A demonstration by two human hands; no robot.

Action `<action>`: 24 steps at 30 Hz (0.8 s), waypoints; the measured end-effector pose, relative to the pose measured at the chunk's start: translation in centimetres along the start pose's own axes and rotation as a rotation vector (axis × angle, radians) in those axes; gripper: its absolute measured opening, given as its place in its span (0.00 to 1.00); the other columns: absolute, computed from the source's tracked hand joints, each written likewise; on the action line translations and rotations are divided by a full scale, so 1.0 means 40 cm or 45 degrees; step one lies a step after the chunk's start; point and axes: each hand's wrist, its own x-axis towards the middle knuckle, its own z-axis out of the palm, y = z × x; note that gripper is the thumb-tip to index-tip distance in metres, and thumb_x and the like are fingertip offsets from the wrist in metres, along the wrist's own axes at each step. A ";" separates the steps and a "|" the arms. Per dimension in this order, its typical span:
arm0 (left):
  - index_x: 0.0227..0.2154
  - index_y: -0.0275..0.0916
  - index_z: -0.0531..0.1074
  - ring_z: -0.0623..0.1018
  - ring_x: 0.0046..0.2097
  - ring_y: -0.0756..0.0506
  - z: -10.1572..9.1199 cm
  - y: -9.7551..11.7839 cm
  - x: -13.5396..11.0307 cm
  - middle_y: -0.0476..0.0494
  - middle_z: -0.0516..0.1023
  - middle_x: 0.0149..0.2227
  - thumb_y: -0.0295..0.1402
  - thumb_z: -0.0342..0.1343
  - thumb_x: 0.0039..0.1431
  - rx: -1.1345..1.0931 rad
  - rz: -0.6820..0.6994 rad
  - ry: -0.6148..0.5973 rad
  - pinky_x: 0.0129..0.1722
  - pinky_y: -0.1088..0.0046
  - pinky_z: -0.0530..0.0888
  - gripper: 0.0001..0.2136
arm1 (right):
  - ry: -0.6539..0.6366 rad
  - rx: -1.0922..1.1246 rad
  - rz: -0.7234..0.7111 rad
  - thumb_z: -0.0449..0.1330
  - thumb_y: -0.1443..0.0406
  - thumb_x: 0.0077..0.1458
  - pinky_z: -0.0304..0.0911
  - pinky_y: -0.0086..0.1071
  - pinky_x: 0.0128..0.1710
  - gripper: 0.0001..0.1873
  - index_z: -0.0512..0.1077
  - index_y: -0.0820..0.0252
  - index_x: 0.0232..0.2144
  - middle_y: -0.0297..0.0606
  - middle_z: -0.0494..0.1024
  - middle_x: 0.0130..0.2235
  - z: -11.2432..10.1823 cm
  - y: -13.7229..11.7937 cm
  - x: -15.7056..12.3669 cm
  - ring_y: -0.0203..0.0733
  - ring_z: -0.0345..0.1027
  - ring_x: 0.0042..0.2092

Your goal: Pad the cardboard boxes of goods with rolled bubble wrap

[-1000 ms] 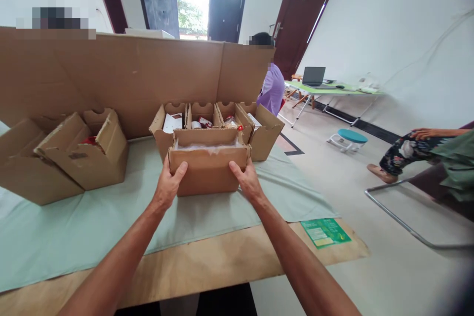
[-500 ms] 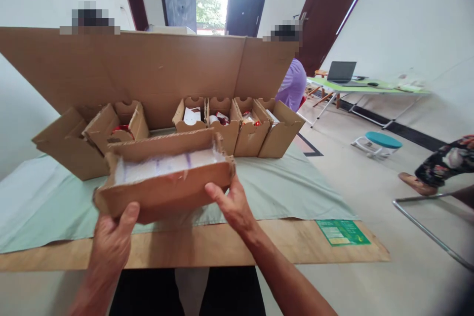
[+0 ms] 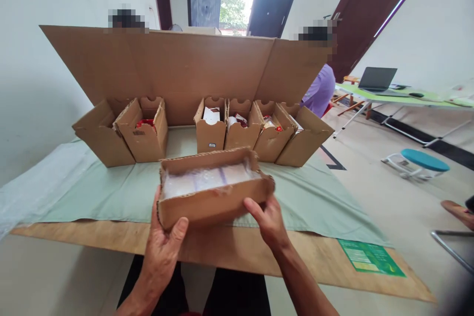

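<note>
An open-topped cardboard box [image 3: 211, 210] is held over the front of the table, slightly tilted. Inside it lie white packs in clear plastic wrap [image 3: 211, 180] with purplish stripes. My left hand [image 3: 166, 242] grips the box's left end, thumb on the front wall. At the right end my right hand [image 3: 268, 219] holds it, thumb likewise on the front; the other fingers of both hands are partly hidden behind or under the box. Beyond it, a cardboard bin [image 3: 211, 131] with a small label and a white carton inside stands in a row of similar bins.
A tall cardboard panel [image 3: 192, 69] stands behind the bins. To the left, two bins include one with red packets [image 3: 145, 122]. Pale green cloth [image 3: 122, 192] covers the wooden tabletop [image 3: 303, 256]. Bubble wrap [image 3: 40, 182] lies at far left. Two people sit beyond the panel.
The camera view has turned a little left, so the scene sits further right. Both hands still hold the box, which now appears further right and closer to the table's front edge.
</note>
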 end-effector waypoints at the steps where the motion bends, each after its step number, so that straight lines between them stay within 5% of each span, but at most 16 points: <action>1: 0.74 0.43 0.50 0.77 0.63 0.39 -0.011 0.005 0.009 0.36 0.73 0.65 0.45 0.61 0.65 0.027 0.024 0.088 0.68 0.61 0.67 0.40 | -0.080 0.068 -0.009 0.68 0.43 0.53 0.69 0.47 0.59 0.40 0.71 0.57 0.61 0.47 0.79 0.57 0.034 0.003 0.046 0.58 0.73 0.57; 4: 0.75 0.45 0.47 0.74 0.65 0.39 -0.024 -0.002 0.026 0.35 0.68 0.69 0.45 0.62 0.65 0.057 0.102 0.299 0.70 0.58 0.65 0.42 | -0.405 0.233 -0.041 0.71 0.44 0.49 0.70 0.46 0.58 0.40 0.72 0.56 0.59 0.44 0.79 0.57 0.134 0.005 0.200 0.58 0.73 0.58; 7: 0.75 0.47 0.44 0.68 0.69 0.34 -0.019 -0.042 0.025 0.34 0.55 0.74 0.43 0.65 0.61 0.096 0.189 0.353 0.69 0.54 0.66 0.46 | -0.664 0.261 -0.107 0.70 0.45 0.48 0.68 0.45 0.61 0.44 0.69 0.58 0.63 0.44 0.77 0.59 0.227 -0.001 0.335 0.56 0.71 0.60; 10: 0.75 0.48 0.45 0.60 0.73 0.31 -0.007 -0.086 0.006 0.33 0.46 0.77 0.41 0.66 0.60 0.226 0.260 0.262 0.70 0.48 0.64 0.47 | -0.621 0.038 -0.197 0.63 0.45 0.56 0.57 0.45 0.69 0.45 0.62 0.60 0.68 0.46 0.69 0.67 0.303 0.004 0.403 0.54 0.63 0.67; 15: 0.75 0.52 0.44 0.46 0.77 0.30 0.016 -0.111 -0.033 0.36 0.40 0.78 0.33 0.62 0.64 0.488 0.345 0.200 0.71 0.41 0.59 0.42 | -0.448 -0.165 -0.183 0.52 0.43 0.65 0.42 0.48 0.75 0.44 0.54 0.63 0.73 0.51 0.55 0.74 0.359 0.046 0.376 0.53 0.47 0.75; 21: 0.75 0.55 0.44 0.43 0.77 0.28 0.034 -0.114 -0.029 0.37 0.36 0.78 0.30 0.59 0.65 0.524 0.347 0.141 0.69 0.35 0.59 0.41 | -0.429 -0.091 -0.300 0.48 0.37 0.65 0.47 0.45 0.73 0.47 0.58 0.65 0.71 0.53 0.59 0.72 0.376 0.067 0.344 0.51 0.52 0.73; 24: 0.75 0.55 0.44 0.43 0.77 0.27 0.046 -0.119 -0.007 0.37 0.35 0.78 0.30 0.58 0.66 0.517 0.343 0.108 0.69 0.32 0.58 0.41 | -0.430 0.019 -0.281 0.46 0.36 0.65 0.48 0.43 0.73 0.44 0.62 0.58 0.69 0.47 0.62 0.71 0.384 0.090 0.341 0.49 0.54 0.72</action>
